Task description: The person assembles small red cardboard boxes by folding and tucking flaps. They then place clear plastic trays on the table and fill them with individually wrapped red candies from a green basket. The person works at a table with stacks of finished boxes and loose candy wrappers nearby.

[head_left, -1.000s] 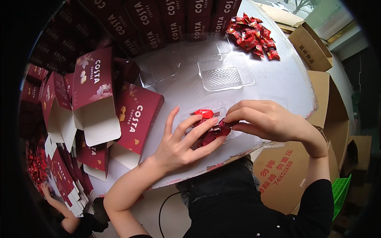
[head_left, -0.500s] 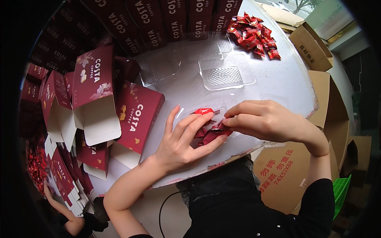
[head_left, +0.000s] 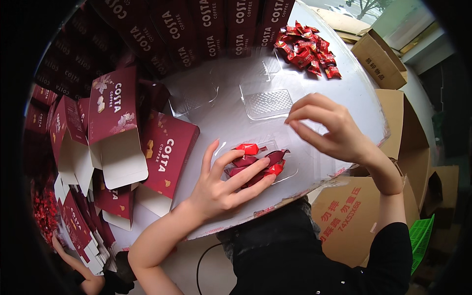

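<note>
- Left hand (head_left: pixel 223 184): fingers spread wide and laid flat over a cluster of red-wrapped candies (head_left: pixel 255 160), pressing them into a shallow clear plastic tray (head_left: pixel 290 172) at the near edge of the white desk (head_left: pixel 344 93). It grips nothing; it pins the pieces down.
- Right hand (head_left: pixel 327 125): a second ago it was down at the tray, fingertips on the candies beside the left hand. It has now lifted clear and hangs above the desk, to the right of the tray, thumb and fingers pinched narrow. Whether a candy sits in the pinch cannot be told; nothing red shows between the fingertips.
- Meaning of the change: judged from this, placing of the current piece into the tray looks finished, and the right hand is free while the left keeps the filling in place.
- Candies in the tray: several pieces, lying side by side, partly hidden under the left fingers; position unchanged over the last second.
- An empty clear tray (head_left: pixel 268 103) lies further out on the desk, apart from both hands.
- A loose heap of red candies (head_left: pixel 307 49) sits at the far edge, well apart from the right hand.
- Open dark-red cartons (head_left: pixel 167 152) lie to the left, just beside the left wrist.
</note>
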`<state>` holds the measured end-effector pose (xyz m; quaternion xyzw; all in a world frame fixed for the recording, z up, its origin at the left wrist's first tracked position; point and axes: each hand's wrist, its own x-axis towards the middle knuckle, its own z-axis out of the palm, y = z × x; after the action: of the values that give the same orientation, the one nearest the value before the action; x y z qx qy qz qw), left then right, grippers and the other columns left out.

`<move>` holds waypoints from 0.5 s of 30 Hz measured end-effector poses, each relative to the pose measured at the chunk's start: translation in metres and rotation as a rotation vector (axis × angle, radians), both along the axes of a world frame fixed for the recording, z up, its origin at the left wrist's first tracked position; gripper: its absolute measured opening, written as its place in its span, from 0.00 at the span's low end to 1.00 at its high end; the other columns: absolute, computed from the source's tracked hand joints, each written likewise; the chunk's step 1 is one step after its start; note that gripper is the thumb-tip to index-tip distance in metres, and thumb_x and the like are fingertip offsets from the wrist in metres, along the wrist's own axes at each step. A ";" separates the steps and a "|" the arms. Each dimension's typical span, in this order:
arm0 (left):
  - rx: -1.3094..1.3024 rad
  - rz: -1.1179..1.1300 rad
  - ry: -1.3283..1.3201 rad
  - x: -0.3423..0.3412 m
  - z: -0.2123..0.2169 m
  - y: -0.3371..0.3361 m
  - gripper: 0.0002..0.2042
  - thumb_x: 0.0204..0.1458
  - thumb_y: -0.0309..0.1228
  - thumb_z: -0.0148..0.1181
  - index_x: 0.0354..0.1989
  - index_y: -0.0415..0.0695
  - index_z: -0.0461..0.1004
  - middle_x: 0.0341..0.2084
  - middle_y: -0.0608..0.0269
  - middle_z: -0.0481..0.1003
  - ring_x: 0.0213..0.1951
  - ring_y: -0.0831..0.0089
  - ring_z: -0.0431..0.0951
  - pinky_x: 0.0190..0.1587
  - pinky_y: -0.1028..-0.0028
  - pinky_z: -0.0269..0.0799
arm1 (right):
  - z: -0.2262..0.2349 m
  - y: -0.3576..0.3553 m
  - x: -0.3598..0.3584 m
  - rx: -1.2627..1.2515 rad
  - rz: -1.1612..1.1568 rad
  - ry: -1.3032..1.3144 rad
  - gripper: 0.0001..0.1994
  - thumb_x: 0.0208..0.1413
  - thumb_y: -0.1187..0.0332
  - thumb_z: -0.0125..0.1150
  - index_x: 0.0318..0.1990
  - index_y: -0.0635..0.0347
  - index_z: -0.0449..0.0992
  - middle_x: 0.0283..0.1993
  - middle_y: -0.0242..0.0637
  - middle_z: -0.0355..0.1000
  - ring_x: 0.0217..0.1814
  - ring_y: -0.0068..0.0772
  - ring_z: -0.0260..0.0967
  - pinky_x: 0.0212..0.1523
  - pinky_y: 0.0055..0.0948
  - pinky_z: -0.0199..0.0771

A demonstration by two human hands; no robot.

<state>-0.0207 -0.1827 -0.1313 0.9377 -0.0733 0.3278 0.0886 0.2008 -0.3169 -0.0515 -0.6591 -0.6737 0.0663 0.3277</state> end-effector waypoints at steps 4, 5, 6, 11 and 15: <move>-0.026 0.000 0.009 0.000 0.002 -0.002 0.16 0.45 0.35 0.64 0.45 0.66 0.77 0.52 0.83 0.73 0.49 0.66 0.68 0.59 0.46 0.58 | -0.016 0.002 0.064 0.092 -0.564 -0.383 0.07 0.56 0.70 0.57 0.39 0.62 0.75 0.37 0.41 0.72 0.42 0.43 0.71 0.42 0.38 0.71; -0.023 -0.001 0.008 0.000 0.001 -0.002 0.16 0.45 0.35 0.64 0.45 0.66 0.77 0.52 0.83 0.73 0.49 0.66 0.68 0.60 0.46 0.57 | -0.023 -0.001 0.085 0.000 -0.625 -0.475 0.10 0.56 0.70 0.56 0.44 0.61 0.74 0.44 0.45 0.72 0.47 0.46 0.69 0.48 0.39 0.70; -0.021 -0.003 0.008 0.000 0.000 -0.002 0.16 0.45 0.35 0.64 0.45 0.66 0.77 0.52 0.83 0.73 0.49 0.66 0.68 0.60 0.46 0.57 | -0.032 -0.003 0.102 -0.114 -0.694 -0.559 0.14 0.56 0.70 0.56 0.50 0.60 0.71 0.50 0.48 0.69 0.51 0.48 0.68 0.52 0.39 0.69; -0.011 -0.002 0.019 -0.001 0.000 -0.001 0.17 0.47 0.34 0.62 0.46 0.66 0.77 0.53 0.81 0.72 0.53 0.63 0.68 0.61 0.45 0.55 | -0.063 -0.014 0.157 -0.240 -0.723 -0.215 0.17 0.58 0.71 0.56 0.55 0.60 0.67 0.52 0.46 0.67 0.54 0.47 0.67 0.56 0.36 0.65; 0.015 0.001 0.042 -0.003 -0.002 0.001 0.17 0.48 0.34 0.61 0.48 0.67 0.76 0.54 0.81 0.71 0.56 0.59 0.68 0.62 0.43 0.53 | -0.055 -0.025 0.143 -0.307 -0.612 -0.282 0.14 0.61 0.71 0.53 0.52 0.66 0.66 0.51 0.49 0.66 0.52 0.48 0.67 0.53 0.37 0.67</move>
<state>-0.0236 -0.1818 -0.1333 0.9451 -0.0735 0.3073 0.0830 0.3438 -0.3419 -0.1067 -0.8741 -0.4662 -0.0260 0.1336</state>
